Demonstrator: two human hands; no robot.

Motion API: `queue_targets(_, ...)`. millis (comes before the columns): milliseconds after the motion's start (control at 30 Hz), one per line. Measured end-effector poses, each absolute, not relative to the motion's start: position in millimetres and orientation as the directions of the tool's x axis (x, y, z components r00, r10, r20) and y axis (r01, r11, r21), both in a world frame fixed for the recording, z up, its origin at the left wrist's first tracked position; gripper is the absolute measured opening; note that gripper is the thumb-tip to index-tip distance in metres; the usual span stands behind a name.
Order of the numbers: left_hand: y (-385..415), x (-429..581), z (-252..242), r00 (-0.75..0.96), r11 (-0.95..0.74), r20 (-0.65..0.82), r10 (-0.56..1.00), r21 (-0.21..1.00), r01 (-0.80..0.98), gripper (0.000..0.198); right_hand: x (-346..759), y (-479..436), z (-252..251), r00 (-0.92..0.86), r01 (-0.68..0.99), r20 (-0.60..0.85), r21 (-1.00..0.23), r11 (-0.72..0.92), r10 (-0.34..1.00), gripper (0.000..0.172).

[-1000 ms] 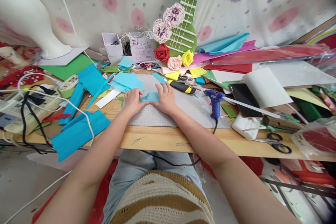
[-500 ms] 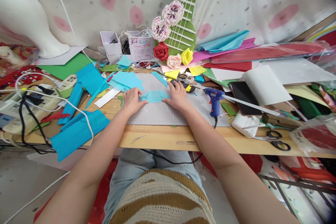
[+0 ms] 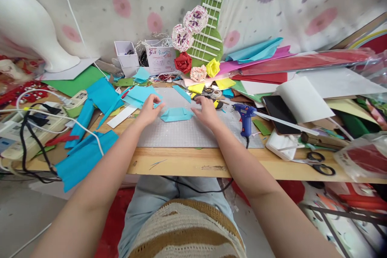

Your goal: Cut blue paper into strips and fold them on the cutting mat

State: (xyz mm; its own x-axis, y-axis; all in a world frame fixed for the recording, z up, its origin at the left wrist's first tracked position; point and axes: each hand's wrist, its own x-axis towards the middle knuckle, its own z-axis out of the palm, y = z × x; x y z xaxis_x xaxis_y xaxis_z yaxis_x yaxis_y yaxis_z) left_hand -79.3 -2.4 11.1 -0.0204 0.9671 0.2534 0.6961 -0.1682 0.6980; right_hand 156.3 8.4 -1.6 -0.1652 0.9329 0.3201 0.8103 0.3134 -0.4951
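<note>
A folded light-blue piece of paper [image 3: 177, 115] lies flat on the grey cutting mat [image 3: 181, 137], its side ends creased inward and slanted. Just off its left end is my left hand [image 3: 149, 109], holding nothing, with the thumb apart from the bent fingers. My right hand [image 3: 206, 112] hovers by the paper's right end, its fingers loosely bent and apart, also holding nothing. A narrow light-blue strip [image 3: 182, 93] rests on the mat behind the folded paper. More light-blue sheets [image 3: 139, 96] lie beyond my left hand.
A blue hot glue gun [image 3: 245, 117] with a long glue stick stands right of my right hand. Further right are a phone [image 3: 279, 115], scissors [image 3: 320, 163] and a white paper roll [image 3: 302, 98]. Cables and a power strip [image 3: 39, 129] crowd the left. A green guitar-shaped craft [image 3: 208, 44] leans behind.
Both hands have let go of the folded blue paper and moved slightly outward from its ends. The paper stays on the mat. The view has shifted a little.
</note>
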Motion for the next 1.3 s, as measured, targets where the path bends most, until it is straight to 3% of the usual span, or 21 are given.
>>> queue_targets(133, 25.3, -74.4, 22.7, -0.008, -0.072, 0.107, 0.994, 0.719, 0.691, 0.013, 157.7, 8.3, -2.9, -0.215, 0.783, 0.274, -0.525, 0.333, 0.937, 0.019)
queue_targets(333, 50.7, -62.9, 26.4, 0.052, 0.044, -0.142, 0.989, 0.602, 0.797, 0.026, 158.0, 7.1, -2.6, -0.3, 0.785, 0.22, -0.495, 0.371, 0.928, 0.02)
queue_targets(533, 60.5, -28.2, 30.0, 0.177, -0.104, -0.071, 0.982, 0.577, 0.81, 0.023, 155.3, 5.8, -2.2, -0.281, 0.781, 0.236, -0.507, 0.364, 0.93, 0.027)
queue_targets(667, 62.5, -6.7, 30.5, 0.357, -0.223, -0.185, 0.916, 0.506, 0.834, 0.022, 157.4, 8.7, -1.9, -0.187, 0.783, 0.251, -0.545, 0.299, 0.95, 0.034)
queue_targets(833, 63.2, 2.7, 34.2, 0.387, -0.237, -0.314, 0.867, 0.425, 0.874, 0.023, 159.8, 12.7, -6.1, -0.145, 0.768, 0.269, -0.576, 0.279, 0.952, 0.034)
queue_targets(933, 63.4, -1.3, 36.3, 0.391, -0.258, -0.291, 0.873, 0.404, 0.877, 0.022, 159.2, 12.8, -7.7, -0.129, 0.75, 0.307, -0.591, 0.295, 0.943, 0.033)
queue_targets(1033, 61.7, -10.7, 34.5, 0.285, -0.176, -0.171, 0.943, 0.472, 0.864, 0.016, 159.0, 11.9, -5.2, -0.086, 0.739, 0.351, -0.605, 0.296, 0.932, 0.033)
queue_targets(1167, 50.0, -22.2, 26.3, -0.063, 0.039, 0.007, 0.998, 0.725, 0.687, 0.013, 158.7, 7.3, 3.8, -0.065, 0.725, 0.402, -0.61, 0.32, 0.913, 0.034)
queue_targets(1300, 29.6, -22.5, 18.5, -0.385, 0.252, -0.162, 0.908, 0.948, 0.196, 0.015, 152.7, -4.2, 11.5, -0.26, 0.71, 0.464, -0.503, 0.493, 0.847, 0.03)
